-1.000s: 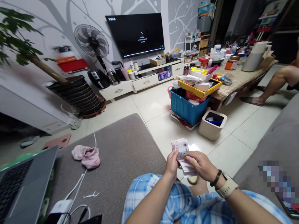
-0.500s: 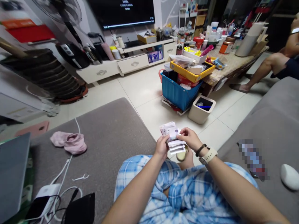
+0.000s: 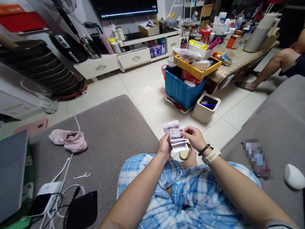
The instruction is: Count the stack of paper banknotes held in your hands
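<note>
A bundle of purplish banknotes (image 3: 179,147) is held above my lap, with some notes fanned upward and others folded down toward me. My left hand (image 3: 164,145) grips the bundle from its left side, thumb on top. On the right, my right hand (image 3: 194,137) pinches the edge of one note at the top of the bundle between thumb and fingers. This wrist wears a dark bracelet and a pale watch (image 3: 211,156). Beneath the notes, a slipper on my foot (image 3: 184,154) shows in part.
Pink socks (image 3: 75,141), a power strip (image 3: 49,194), cables and a laptop (image 3: 11,171) lie on the grey seat at left. Ahead stand a blue bin (image 3: 183,90), a beige waste bin (image 3: 206,109) and a cluttered table (image 3: 234,62). Another person's leg (image 3: 269,70) is at far right.
My right hand stays at the bundle, its fingers now closer on one note's edge. The lower notes hang slightly differently. The whole view has tilted a little downward.
</note>
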### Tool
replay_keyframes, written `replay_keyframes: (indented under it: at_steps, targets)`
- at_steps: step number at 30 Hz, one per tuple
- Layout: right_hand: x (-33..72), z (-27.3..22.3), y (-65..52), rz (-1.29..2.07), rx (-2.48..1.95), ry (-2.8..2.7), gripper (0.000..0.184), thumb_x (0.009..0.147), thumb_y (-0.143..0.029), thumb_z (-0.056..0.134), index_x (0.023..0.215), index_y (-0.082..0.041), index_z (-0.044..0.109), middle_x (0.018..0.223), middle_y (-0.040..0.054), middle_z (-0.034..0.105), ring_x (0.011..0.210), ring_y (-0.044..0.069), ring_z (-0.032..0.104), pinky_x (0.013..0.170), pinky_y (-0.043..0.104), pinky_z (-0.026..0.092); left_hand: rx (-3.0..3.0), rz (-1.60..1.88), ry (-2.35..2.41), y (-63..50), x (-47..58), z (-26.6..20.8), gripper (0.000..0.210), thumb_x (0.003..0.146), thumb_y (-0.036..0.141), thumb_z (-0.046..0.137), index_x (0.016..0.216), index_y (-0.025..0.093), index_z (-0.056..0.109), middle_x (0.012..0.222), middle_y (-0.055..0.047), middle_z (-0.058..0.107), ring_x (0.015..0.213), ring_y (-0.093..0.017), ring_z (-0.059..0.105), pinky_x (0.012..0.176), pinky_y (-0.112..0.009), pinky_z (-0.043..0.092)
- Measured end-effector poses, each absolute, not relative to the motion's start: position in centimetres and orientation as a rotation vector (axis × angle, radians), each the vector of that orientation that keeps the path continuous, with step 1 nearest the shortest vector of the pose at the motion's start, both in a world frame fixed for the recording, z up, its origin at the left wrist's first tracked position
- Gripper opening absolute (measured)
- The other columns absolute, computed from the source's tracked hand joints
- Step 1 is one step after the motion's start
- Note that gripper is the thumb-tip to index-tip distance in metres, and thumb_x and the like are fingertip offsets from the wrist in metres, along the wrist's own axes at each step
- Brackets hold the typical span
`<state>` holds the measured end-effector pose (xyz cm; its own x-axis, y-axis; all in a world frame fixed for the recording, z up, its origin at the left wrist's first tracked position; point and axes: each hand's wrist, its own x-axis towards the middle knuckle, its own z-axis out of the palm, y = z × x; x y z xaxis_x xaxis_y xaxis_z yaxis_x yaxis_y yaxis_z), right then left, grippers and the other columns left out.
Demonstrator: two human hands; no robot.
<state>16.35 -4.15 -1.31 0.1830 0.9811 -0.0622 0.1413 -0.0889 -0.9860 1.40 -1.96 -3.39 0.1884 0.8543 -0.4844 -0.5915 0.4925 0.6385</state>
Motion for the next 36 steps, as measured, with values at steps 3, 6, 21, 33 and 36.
replay_keyframes:
  at_steps: [3,6,21,33,36]
  targets:
    - [16.1,-0.8,-4.3,1.113,-1.355,-1.150,0.028,0.071,-0.046,0.075,0.072,-0.020,0.062,0.068,-0.0009,0.058,0.063,0.015,0.050,0.061,0.028,0.042,0.372,1.037,0.913,-1.9,1.3,-3.4,0.027,0.076,0.033,0.070,0.092,0.010,0.071,0.086,-0.008,0.076,0.079,-0.021,0.072,0.081,-0.032,0.052]
    - [15.8,-0.4,-4.5,1.182,-1.283,-1.115,0.028,0.071,-0.045,0.075,0.075,-0.021,0.063,0.068,-0.0012,0.058,0.063,0.015,0.051,0.061,0.028,0.042,0.368,1.042,0.922,-1.9,1.2,-3.5,0.026,0.076,0.032,0.070,0.091,0.011,0.070,0.084,-0.008,0.076,0.079,-0.021,0.071,0.081,-0.032,0.053]
    - [16.0,-0.7,-4.1,1.138,-1.442,-0.958,0.042,0.064,-0.057,0.077,0.071,-0.020,0.058,0.059,-0.0025,0.058,0.056,0.013,0.048,0.056,0.027,0.037,0.369,1.023,0.926,-2.2,1.2,-2.5,0.027,0.067,0.023,0.075,0.091,0.012,0.069,0.086,-0.009,0.076,0.079,-0.024,0.072,0.080,-0.037,0.054]
    - [16.0,-0.8,-4.0,1.213,-1.363,-0.952,0.029,0.067,-0.046,0.074,0.068,-0.018,0.063,0.065,-0.0015,0.059,0.062,0.013,0.049,0.062,0.028,0.037,0.317,0.989,0.972,-2.0,1.3,-3.4,0.023,0.080,0.032,0.066,0.091,0.011,0.070,0.079,-0.007,0.075,0.068,-0.020,0.070,0.071,-0.032,0.054]
    - [16.0,-0.5,-4.0,1.240,-1.339,-0.951,0.029,0.067,-0.046,0.074,0.069,-0.019,0.064,0.065,-0.0017,0.058,0.061,0.013,0.048,0.060,0.028,0.037,0.315,1.015,0.955,-1.9,1.3,-3.5,0.022,0.081,0.029,0.065,0.091,0.011,0.070,0.081,-0.008,0.075,0.071,-0.020,0.071,0.071,-0.031,0.054]
